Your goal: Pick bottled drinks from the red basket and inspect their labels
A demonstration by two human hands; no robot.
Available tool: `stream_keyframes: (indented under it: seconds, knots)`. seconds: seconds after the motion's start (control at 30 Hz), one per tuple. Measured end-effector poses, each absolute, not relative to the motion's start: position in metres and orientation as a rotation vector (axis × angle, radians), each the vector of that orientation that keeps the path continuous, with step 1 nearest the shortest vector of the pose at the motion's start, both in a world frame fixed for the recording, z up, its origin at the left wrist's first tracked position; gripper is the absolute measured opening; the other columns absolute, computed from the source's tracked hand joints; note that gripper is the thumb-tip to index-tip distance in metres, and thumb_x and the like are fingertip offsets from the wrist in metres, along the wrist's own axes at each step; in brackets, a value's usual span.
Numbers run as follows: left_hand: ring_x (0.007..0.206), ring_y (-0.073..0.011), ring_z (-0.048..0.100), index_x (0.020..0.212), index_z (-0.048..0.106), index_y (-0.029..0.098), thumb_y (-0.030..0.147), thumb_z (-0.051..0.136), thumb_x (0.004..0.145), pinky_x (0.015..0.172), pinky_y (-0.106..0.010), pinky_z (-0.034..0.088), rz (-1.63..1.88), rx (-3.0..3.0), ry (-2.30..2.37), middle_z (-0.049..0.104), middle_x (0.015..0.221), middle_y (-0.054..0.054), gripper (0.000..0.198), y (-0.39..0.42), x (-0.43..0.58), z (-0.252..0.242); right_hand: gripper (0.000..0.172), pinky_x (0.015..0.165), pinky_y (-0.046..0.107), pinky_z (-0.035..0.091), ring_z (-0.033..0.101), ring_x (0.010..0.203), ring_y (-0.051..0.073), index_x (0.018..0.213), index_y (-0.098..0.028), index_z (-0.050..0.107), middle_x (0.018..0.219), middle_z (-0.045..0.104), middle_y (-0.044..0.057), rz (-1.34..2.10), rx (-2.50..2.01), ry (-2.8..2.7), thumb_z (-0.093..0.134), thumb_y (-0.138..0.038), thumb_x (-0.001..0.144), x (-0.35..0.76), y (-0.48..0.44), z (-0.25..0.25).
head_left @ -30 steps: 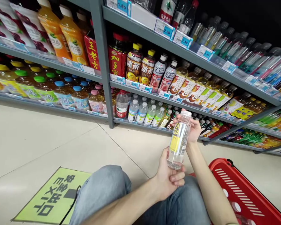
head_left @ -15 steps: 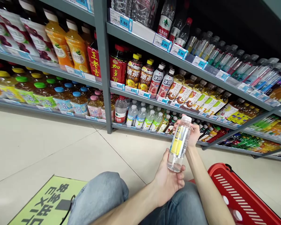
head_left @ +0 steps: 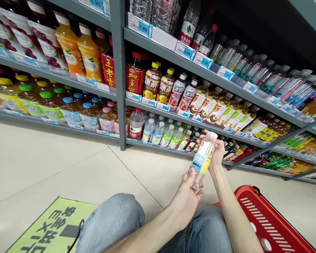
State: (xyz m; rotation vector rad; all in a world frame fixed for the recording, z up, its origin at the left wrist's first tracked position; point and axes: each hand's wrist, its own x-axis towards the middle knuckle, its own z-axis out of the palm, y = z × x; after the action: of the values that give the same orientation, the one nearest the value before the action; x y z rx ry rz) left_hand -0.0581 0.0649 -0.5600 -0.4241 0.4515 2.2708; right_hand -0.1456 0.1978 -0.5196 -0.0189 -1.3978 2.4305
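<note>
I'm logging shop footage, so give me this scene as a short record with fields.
Held: clear bottle with a white cap, tilted
Left hand: near the bottle's base, thumb against its side
Right hand: at the upper part, below the cap
Lower right: red basket
Lower left: yellow-green sign with dark lettering
Beyond: shelves of bottled drinks

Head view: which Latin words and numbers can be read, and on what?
"EXIT" (T cut): yellow-green floor sign
"3.90": upper left blue-white paper tag
"1.80": first paper tag, upper right shelf
"2.00": second tag there
"1.30": third tag there
Clear plastic held bottle, other tags: too small or angled.
</note>
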Motion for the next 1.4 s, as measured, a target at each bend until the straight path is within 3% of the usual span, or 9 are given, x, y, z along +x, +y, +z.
stream_keyframes:
  seconds: [0.13, 0.23, 0.33, 0.5, 0.7, 1.27, 1.4]
  knots:
    - [0.077, -0.0101, 0.056, 0.118, 0.055, 0.021, 0.03, 0.069, 0.091, 0.07, -0.022, 0.045, 2.36, -0.371, 0.54, 0.062, 0.102, -0.003, 0.031, 0.065, -0.057, -0.564, 0.041, 0.065, 0.036, 0.059, 0.066, 0.068, 0.019, 0.104, -0.02, 0.067, 0.081, 0.071, 0.002, 2.444, -0.01, -1.413, 0.053, -0.037, 0.07, -0.146, 0.198, -0.521]
    - [0.082, -0.0103, 0.057, 0.12, 0.056, 0.023, 0.012, 0.077, 0.078, 0.071, -0.022, 0.044, 2.398, -0.373, 0.589, 0.062, 0.109, -0.003, 0.049, 0.065, -0.057, -0.565, 0.038, 0.061, 0.034, 0.058, 0.065, 0.065, 0.018, 0.101, -0.019, 0.066, 0.078, 0.069, 0.001, 2.438, -0.066, -1.402, 0.056, -0.035, 0.069, -0.148, 0.197, -0.522]
    - [0.086, -0.0106, 0.058, 0.118, 0.057, 0.022, -0.003, 0.072, 0.066, 0.073, -0.021, 0.044, 2.421, -0.377, 0.574, 0.063, 0.105, -0.002, 0.06, 0.064, -0.056, -0.562, 0.035, 0.058, 0.031, 0.055, 0.064, 0.064, 0.017, 0.102, -0.019, 0.064, 0.076, 0.068, 0.0, 2.433, -0.136, -1.363, 0.056, -0.033, 0.07, -0.15, 0.197, -0.524]
    - [0.082, -0.0102, 0.057, 0.109, 0.06, 0.02, 0.01, 0.073, 0.077, 0.069, -0.022, 0.046, 2.382, -0.447, 0.509, 0.063, 0.101, -0.002, 0.036, 0.062, -0.058, -0.557, 0.037, 0.061, 0.033, 0.055, 0.064, 0.064, 0.018, 0.104, -0.018, 0.065, 0.077, 0.068, 0.002, 2.453, -0.125, -1.336, 0.054, -0.033, 0.072, -0.149, 0.197, -0.525]
    - [0.077, -0.0104, 0.058, 0.111, 0.056, 0.019, 0.023, 0.067, 0.09, 0.064, -0.021, 0.045, 2.369, -0.508, 0.459, 0.062, 0.095, -0.003, 0.024, 0.06, -0.06, -0.556, 0.045, 0.07, 0.04, 0.057, 0.067, 0.073, 0.021, 0.112, -0.02, 0.065, 0.085, 0.071, 0.004, 2.48, -0.04, -1.292, 0.049, -0.035, 0.072, -0.145, 0.194, -0.525]
    - [0.07, -0.0116, 0.06, 0.112, 0.059, 0.019, 0.026, 0.066, 0.088, 0.059, -0.021, 0.045, 2.335, -0.558, 0.46, 0.065, 0.09, -0.003, 0.026, 0.059, -0.064, -0.558, 0.033, 0.066, 0.037, 0.058, 0.064, 0.064, 0.019, 0.101, -0.024, 0.065, 0.079, 0.071, 0.0, 2.485, -0.137, -1.225, 0.046, -0.028, 0.073, -0.148, 0.196, -0.527]
    - [0.064, -0.0112, 0.06, 0.11, 0.062, 0.018, 0.039, 0.065, 0.09, 0.054, -0.021, 0.042, 2.266, -0.558, 0.442, 0.066, 0.088, -0.003, 0.029, 0.059, -0.063, -0.557, 0.034, 0.062, 0.035, 0.057, 0.064, 0.063, 0.018, 0.101, -0.024, 0.064, 0.078, 0.07, 0.0, 2.463, -0.139, -1.244, 0.047, -0.027, 0.072, -0.148, 0.195, -0.525]
